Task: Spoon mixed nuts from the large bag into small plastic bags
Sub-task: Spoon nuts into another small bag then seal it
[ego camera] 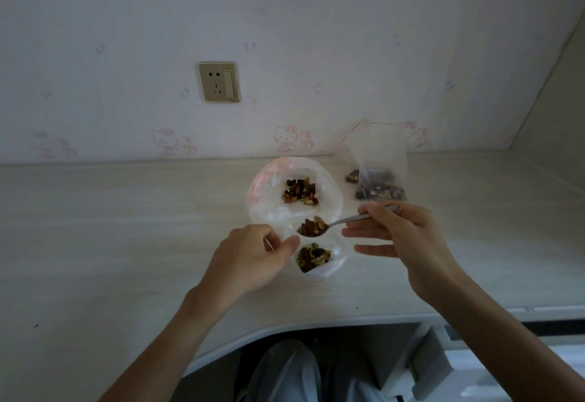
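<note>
The large clear bag (329,202) lies open on the desk with a heap of mixed nuts (300,191) inside. In front of it is a small plastic bag (329,267) holding some nuts. My left hand (253,254) pinches that small bag's rim and keeps it open. My right hand (399,233) grips a metal spoon (342,221) by the handle. The spoon's bowl is heaped with nuts and hovers between the large bag and the small bag's mouth.
A filled small bag (378,161) with a red zip strip stands at the back right against the wall, with a few nuts beside it. A wall socket (219,81) is above the desk. The pale desk (126,227) has a curved front edge near my knees.
</note>
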### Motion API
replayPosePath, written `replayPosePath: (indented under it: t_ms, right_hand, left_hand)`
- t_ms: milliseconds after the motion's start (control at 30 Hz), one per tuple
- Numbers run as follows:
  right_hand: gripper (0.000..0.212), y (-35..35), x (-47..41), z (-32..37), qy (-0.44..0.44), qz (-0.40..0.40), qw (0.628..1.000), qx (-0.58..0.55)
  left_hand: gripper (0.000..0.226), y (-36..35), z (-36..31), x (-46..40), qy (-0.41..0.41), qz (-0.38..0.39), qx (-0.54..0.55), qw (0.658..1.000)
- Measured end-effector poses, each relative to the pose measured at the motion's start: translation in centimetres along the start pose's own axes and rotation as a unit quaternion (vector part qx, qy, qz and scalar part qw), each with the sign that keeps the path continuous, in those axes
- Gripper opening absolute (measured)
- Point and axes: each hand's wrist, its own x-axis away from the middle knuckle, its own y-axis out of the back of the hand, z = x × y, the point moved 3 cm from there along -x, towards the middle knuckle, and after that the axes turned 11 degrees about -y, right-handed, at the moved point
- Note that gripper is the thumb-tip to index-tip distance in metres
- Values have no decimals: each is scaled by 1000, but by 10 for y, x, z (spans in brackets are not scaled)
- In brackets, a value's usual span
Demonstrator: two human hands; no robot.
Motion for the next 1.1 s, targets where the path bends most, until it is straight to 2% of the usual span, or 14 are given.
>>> replayPosePath:
  t_ms: [100, 167, 233, 333, 400, 433, 500, 633, 767, 833, 933, 1000, 1100]
  right_hand:
    - [21, -5, 7, -7, 38, 11, 998, 50]
    - [20, -8, 13, -6, 145, 11, 976, 160]
    - [23, -12, 21, -3, 267, 15, 912, 312]
    - [29, -15, 30, -3, 370, 49, 822, 430]
    - [33, -16, 34, -6, 409, 56, 783, 465]
    - [33, -15, 34, -6, 420, 53, 778, 464]
    - [29, -13, 34, -5, 422, 37, 793, 437]
    - [27, -7, 26, -1, 365, -13, 869, 334]
    - [21, -4, 11, 0, 248, -33, 952, 178]
    - [22, -4, 1, 1, 181, -28, 978, 98]
    - [26, -7, -17, 3, 103, -30, 994, 19]
    - [28, -8, -30, 7, 80, -43, 996, -17]
    - [29, -12, -50, 9, 73, -75, 994, -28]
  left_hand:
    - [28, -1, -3, 0, -14, -11, 21, 1000]
    - [24, -1, -6, -1, -21, -21, 66, 997]
    - [24, 0, -8, -3, -18, -26, 110, 993]
    - [25, 2, -7, -7, -5, -14, 141, 990]
    - [26, 3, -5, -8, 4, -3, 154, 988]
    - [26, 3, -3, -8, 7, -1, 156, 988]
    - [27, 4, 0, -7, 9, -4, 155, 988]
    - [34, 6, 7, -7, 12, -20, 145, 989]
    - [43, 11, 15, -9, 16, -44, 143, 989]
    - [45, 15, 23, -12, 23, -68, 141, 987]
    - [51, 19, 39, -23, 57, -113, 137, 982]
    - [63, 20, 48, -32, 91, -130, 122, 980]
    - [85, 15, 53, -48, 119, -103, 133, 979]
